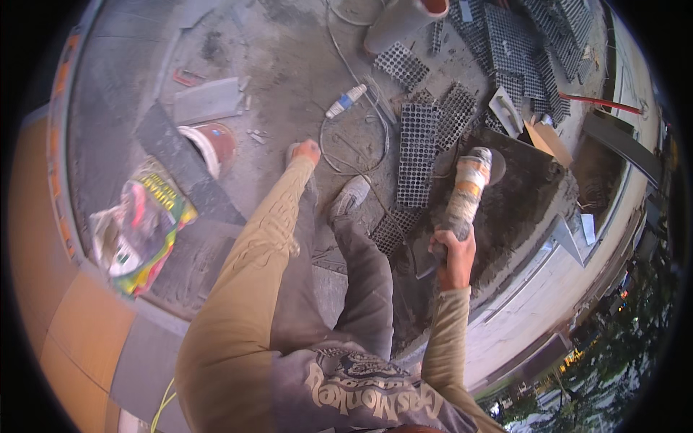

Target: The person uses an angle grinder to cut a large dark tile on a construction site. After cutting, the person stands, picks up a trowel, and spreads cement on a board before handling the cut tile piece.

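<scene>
On the right, my right hand [456,258] is wrapped around the rear end of an angle grinder [464,195]. Its body is bound in worn whitish and orange tape and points away from me. A round disc [497,167] shows at its far end, over a dark, dusty slab [516,195]. My left hand [308,151] is at the middle, close to my left shoe, with the arm stretched out. Its fingers are too small and partly hidden to read. My right shoe [351,195] stands on the dusty floor.
Several black perforated grid panels [416,155] lie ahead and right. A looped cable [325,137] with a blue-white connector [346,101] crosses the floor. At left are a colourful bag [141,227], a dark board [195,173] and a reddish bucket [220,148]. A trowel [505,112] lies far right.
</scene>
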Motion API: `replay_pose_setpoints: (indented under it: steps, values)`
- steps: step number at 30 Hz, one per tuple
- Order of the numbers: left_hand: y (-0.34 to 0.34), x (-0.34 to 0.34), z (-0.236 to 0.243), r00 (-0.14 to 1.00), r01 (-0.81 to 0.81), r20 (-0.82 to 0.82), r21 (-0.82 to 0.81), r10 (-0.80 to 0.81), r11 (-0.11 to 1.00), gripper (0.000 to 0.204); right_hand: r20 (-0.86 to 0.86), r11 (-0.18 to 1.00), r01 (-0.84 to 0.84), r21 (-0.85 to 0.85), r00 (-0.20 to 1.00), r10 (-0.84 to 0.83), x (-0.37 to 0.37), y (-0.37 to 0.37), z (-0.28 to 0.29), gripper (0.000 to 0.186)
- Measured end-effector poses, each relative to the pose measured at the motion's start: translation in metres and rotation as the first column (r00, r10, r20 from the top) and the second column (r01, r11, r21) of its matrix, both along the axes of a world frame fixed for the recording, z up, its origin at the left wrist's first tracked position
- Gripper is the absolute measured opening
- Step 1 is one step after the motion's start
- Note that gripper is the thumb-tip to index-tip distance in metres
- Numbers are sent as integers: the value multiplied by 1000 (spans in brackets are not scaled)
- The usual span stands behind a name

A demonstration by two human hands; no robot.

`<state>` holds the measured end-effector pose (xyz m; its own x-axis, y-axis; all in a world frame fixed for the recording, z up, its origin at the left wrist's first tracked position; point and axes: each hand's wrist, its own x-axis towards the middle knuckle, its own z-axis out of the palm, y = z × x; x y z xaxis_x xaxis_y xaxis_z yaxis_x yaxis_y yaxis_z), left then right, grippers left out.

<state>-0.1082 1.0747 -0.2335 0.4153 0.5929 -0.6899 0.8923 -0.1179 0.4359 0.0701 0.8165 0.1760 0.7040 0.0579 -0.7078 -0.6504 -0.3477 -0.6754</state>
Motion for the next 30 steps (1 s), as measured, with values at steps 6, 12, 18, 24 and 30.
replay_pose_setpoints:
  steps: [6,12,18,24,30]
  values:
    - [12,96,-152,994,-78,-65,196,93,978,55,24,996,58,-64,998,-57,7,5,-84,41]
    - [11,137,-164,978,46,-207,165,-11,985,59,14,973,103,-207,995,-102,-8,3,-104,38]
    - [22,67,-164,989,-147,-3,-12,147,989,59,5,973,139,-184,990,-141,-11,26,-70,40]
    - [23,-25,-65,985,-152,-81,33,154,988,47,42,974,149,-171,989,-144,-22,59,-12,37]
    - [40,-63,-65,971,-172,-172,-11,167,985,32,101,981,83,-176,993,-66,-13,86,-1,39]
